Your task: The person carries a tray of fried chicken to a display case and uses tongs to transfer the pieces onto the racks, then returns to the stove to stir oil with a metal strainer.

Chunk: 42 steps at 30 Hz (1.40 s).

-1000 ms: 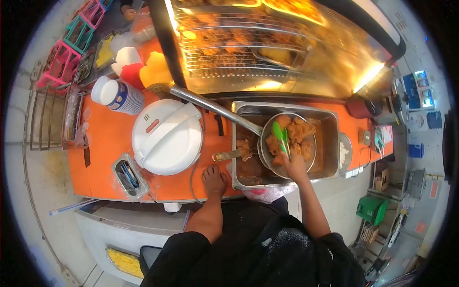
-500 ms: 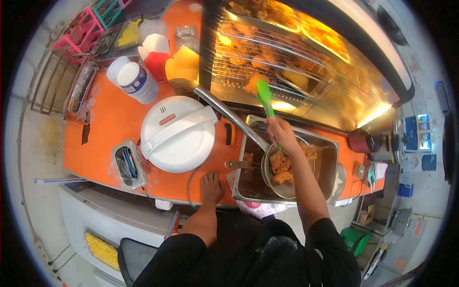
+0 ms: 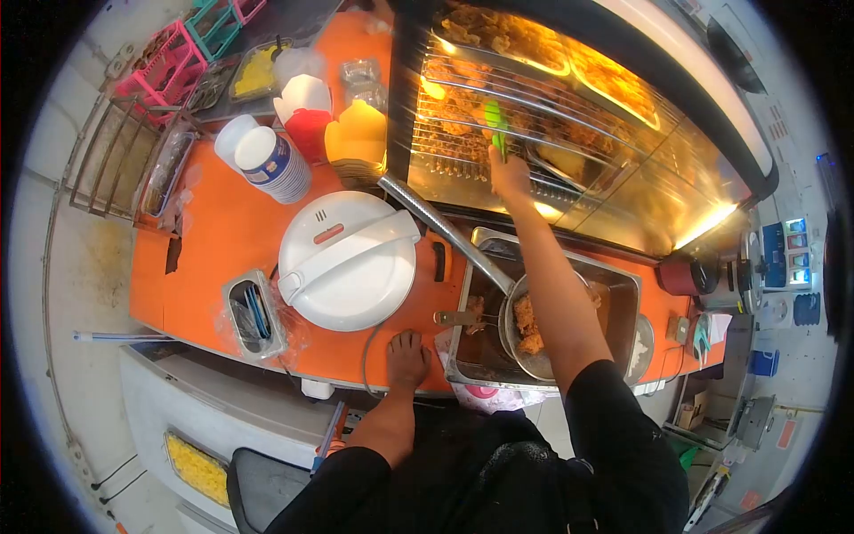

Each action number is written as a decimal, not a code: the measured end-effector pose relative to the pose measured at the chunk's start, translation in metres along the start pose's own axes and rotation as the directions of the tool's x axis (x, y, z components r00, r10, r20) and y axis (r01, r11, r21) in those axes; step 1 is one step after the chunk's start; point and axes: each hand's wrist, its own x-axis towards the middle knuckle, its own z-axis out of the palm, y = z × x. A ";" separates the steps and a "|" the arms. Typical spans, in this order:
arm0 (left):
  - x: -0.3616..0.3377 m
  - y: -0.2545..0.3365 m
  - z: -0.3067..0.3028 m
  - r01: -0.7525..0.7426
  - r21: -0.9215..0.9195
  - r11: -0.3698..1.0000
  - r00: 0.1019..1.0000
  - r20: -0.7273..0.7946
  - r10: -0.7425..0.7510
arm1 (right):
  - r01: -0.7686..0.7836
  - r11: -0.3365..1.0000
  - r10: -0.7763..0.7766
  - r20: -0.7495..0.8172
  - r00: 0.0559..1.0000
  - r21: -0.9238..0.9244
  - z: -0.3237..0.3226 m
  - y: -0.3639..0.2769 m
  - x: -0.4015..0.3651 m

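My right hand (image 3: 511,181) is closed around green-tipped tongs (image 3: 497,125) and reaches into the lit warming cabinet (image 3: 614,200). The tong tips are at the wire rack, among pieces of fried chicken (image 3: 454,120); whether they grip a piece, I cannot tell. Below my right forearm, a round strainer (image 3: 544,367) with a long metal handle (image 3: 449,233) sits in a deep steel pan (image 3: 471,372), holding more fried chicken (image 3: 528,327). My left hand (image 3: 407,358) rests on the orange table (image 3: 222,214), fingers spread on its surface, near the white round lidded appliance (image 3: 347,285).
Left of the cabinet stand stacked paper cups (image 3: 274,169), a red box (image 3: 307,125) and yellow boxes (image 3: 356,138). A small metal container (image 3: 252,311) wrapped in plastic lies near the front edge. At right are a dark red pot (image 3: 685,276) and a round lid (image 3: 640,347).
My right hand has moved forward with the tongs, from over the strainer deeper into the cabinet. The chicken piece seen at the tong tips is now indistinct among others. My left hand stays on the table.
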 end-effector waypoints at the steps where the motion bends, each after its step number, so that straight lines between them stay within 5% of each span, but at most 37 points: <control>1: 0.000 0.000 0.001 -0.005 0.000 1.000 1.000 0.002 0.005 | -0.004 1.000 0.004 -0.003 1.000 0.000 -0.007 -0.009 -0.013; 4: 0.000 0.002 0.000 -0.024 0.019 1.000 0.999 -0.024 0.024 | 0.023 0.987 -0.024 -0.006 1.000 -0.158 -0.041 -0.022 -0.055; 8: 0.000 0.003 0.002 -0.019 0.033 0.999 1.000 -0.019 0.020 | 0.123 0.992 -0.123 0.126 0.984 0.010 -0.086 0.021 -0.110; 10: 0.000 0.005 0.006 -0.053 0.063 0.997 0.999 -0.005 0.053 | -0.020 0.991 0.052 0.238 0.970 -0.133 -0.142 0.040 -0.147; 14: -0.001 0.008 0.007 -0.035 0.069 0.997 0.999 -0.029 0.037 | 0.131 0.943 -0.039 0.288 0.957 -0.306 -0.251 0.101 -0.225; 18: 0.001 0.010 0.011 -0.040 0.097 0.994 0.993 -0.107 0.051 | -0.009 0.796 0.173 0.213 0.961 -0.605 -0.286 0.193 -0.279; 21: 0.000 0.011 0.009 -0.033 0.109 0.993 0.999 -0.034 0.037 | -0.338 0.883 0.440 0.320 0.839 -0.326 -0.300 0.192 -0.298; 25: 0.000 0.016 0.006 -0.034 0.111 0.993 0.998 -0.044 0.040 | -0.532 0.819 0.572 0.364 0.735 -0.215 -0.254 0.224 -0.303; 27: 0.000 0.021 -0.003 0.016 0.073 0.997 1.000 0.006 -0.016 | -0.458 0.883 0.465 0.311 0.829 -0.103 -0.226 0.241 -0.301; 34: 0.000 0.014 0.002 -0.009 0.055 0.998 1.000 -0.018 0.010 | -0.557 0.806 0.486 0.314 0.816 0.201 -0.210 0.249 -0.319; 38: 0.000 0.012 0.006 -0.042 0.068 0.997 0.996 -0.078 0.047 | -0.513 0.708 0.343 0.398 0.851 0.486 -0.236 0.247 -0.345; 41: -0.001 0.013 0.004 -0.035 0.073 0.997 0.994 -0.101 0.042 | -0.519 0.442 0.117 0.526 0.842 0.732 -0.255 0.241 -0.349; 42: -0.001 0.013 0.002 -0.035 0.084 0.996 0.995 -0.090 0.043 | -0.519 0.456 0.105 0.535 0.839 0.723 -0.258 0.236 -0.347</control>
